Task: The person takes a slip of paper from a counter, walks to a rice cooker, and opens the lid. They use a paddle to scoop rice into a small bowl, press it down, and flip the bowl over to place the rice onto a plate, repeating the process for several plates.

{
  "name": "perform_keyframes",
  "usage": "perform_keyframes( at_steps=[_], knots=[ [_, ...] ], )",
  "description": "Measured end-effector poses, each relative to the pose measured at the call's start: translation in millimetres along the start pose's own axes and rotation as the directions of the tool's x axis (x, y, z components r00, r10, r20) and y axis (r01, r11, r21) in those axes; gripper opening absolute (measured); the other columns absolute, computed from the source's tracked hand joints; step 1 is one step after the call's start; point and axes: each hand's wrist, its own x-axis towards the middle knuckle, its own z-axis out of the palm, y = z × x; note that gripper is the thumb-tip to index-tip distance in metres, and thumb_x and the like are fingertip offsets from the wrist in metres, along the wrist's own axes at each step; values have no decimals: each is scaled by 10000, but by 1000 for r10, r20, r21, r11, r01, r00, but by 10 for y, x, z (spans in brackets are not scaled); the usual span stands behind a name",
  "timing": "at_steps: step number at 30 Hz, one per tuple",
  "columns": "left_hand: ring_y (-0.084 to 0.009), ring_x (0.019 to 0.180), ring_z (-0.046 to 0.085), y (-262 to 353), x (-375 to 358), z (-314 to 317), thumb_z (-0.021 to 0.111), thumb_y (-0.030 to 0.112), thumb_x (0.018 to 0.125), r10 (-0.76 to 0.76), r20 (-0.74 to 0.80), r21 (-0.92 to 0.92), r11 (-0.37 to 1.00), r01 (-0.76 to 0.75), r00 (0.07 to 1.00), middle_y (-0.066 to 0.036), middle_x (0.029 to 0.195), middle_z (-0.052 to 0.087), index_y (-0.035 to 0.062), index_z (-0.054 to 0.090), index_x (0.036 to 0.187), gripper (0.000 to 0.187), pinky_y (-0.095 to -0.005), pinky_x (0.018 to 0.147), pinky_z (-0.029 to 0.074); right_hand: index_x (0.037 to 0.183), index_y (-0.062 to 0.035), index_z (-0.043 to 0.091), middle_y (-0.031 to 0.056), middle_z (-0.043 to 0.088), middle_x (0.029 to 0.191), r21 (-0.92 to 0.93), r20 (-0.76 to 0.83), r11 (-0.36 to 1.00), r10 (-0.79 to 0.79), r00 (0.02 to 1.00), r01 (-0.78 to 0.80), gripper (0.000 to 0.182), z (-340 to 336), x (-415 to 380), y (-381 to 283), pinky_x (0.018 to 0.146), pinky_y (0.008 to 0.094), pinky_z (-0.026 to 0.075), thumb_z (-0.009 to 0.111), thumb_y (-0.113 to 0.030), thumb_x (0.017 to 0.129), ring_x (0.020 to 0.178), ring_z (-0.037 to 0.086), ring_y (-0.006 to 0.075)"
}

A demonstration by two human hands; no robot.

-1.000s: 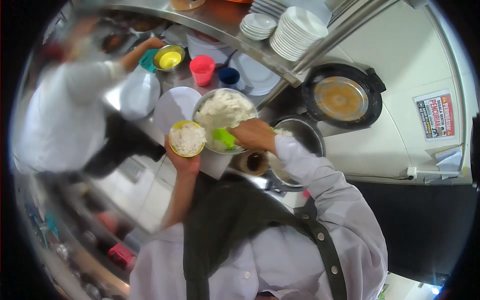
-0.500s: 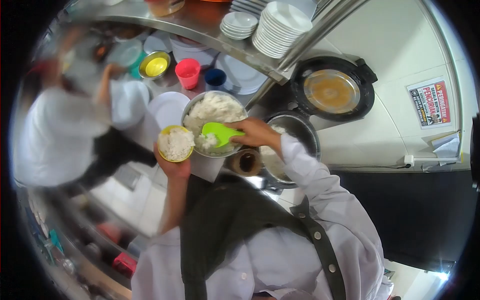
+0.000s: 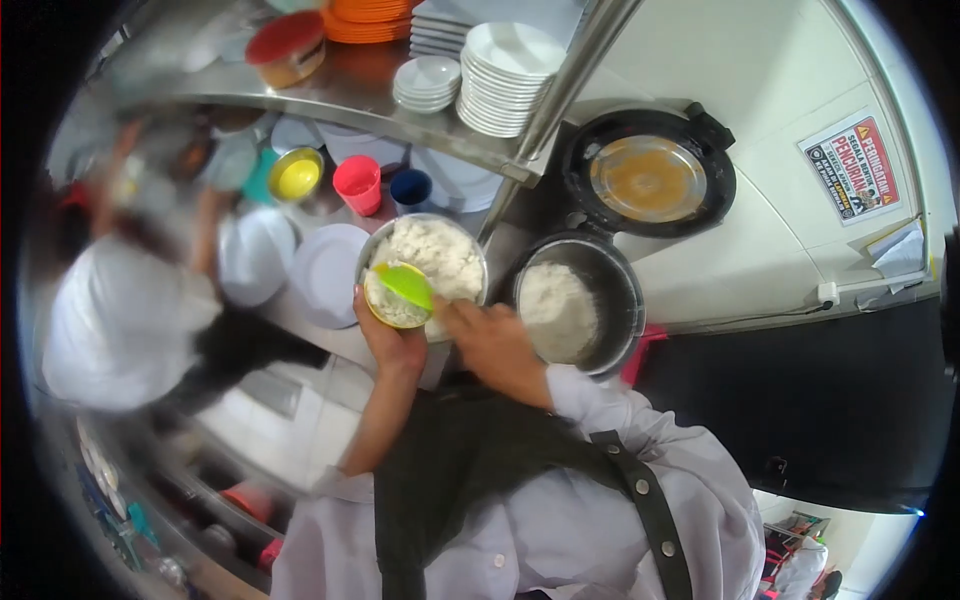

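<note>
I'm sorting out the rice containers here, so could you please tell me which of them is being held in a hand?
The small yellow bowl, held up by the left hand. The metal bowl and cooker pot rest untouched.

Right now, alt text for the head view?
The left hand holds a small yellow bowl of rice while the right hand presses a green paddle onto it, over a metal bowl of rice beside an open rice cooker.
</note>
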Motion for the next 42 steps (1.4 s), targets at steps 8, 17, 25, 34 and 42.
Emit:
perform_keyframes(
  at_steps=[8, 17, 25, 34, 42],
  knots=[
    [-274, 1290, 517, -190, 54, 75, 319, 551, 1007, 34, 145, -111, 994, -18, 989, -96, 1396, 550, 93, 480, 1415, 634, -436, 1117, 365, 1537, -158, 341, 314, 540, 1330, 744, -73, 666, 172, 982, -61, 500, 272, 67, 360, 977, 422, 481, 416, -197, 1045, 1152, 584, 469],
    [-287, 1216, 561, -119, -128, 123, 341, 510, 1016, -67, 66, -106, 992, 74, 996, -122, 1329, 579, 82, 500, 1377, 583, -439, 1051, 434, 1501, -216, 419, 236, 697, 920, 507, 149, 805, 270, 951, -308, 476, 81, 26, -118, 782, 512, 531, 432, -258, 1027, 770, 672, 444],
    [-274, 1152, 598, -57, 101, -48, 348, 489, 1011, -57, 89, -64, 996, 63, 994, -104, 1243, 635, 76, 562, 1299, 547, -429, 1023, 451, 1472, -174, 462, 280, 643, 1148, 488, 414, 768, 215, 884, -415, 450, -108, 288, 31, 930, 464, 483, 413, -253, 1032, 1058, 640, 413],
    [-293, 1230, 554, -62, 62, 88, 296, 502, 1016, 80, 95, -131, 989, -67, 992, -128, 1316, 587, 63, 520, 1349, 595, -437, 1052, 434, 1465, -121, 465, 260, 638, 1215, 751, -106, 657, 226, 968, -71, 431, 251, -72, -65, 984, 435, 488, 435, -197, 1042, 1118, 638, 404],
    [-308, 1202, 566, -155, -73, 54, 301, 512, 1011, -24, 75, -56, 998, 28, 997, -140, 1304, 584, 74, 495, 1370, 598, -464, 1048, 440, 1485, -176, 433, 271, 670, 883, 454, 308, 813, 241, 920, -365, 470, 36, -58, -41, 780, 543, 490, 437, -277, 1026, 851, 651, 452]
  ],
)
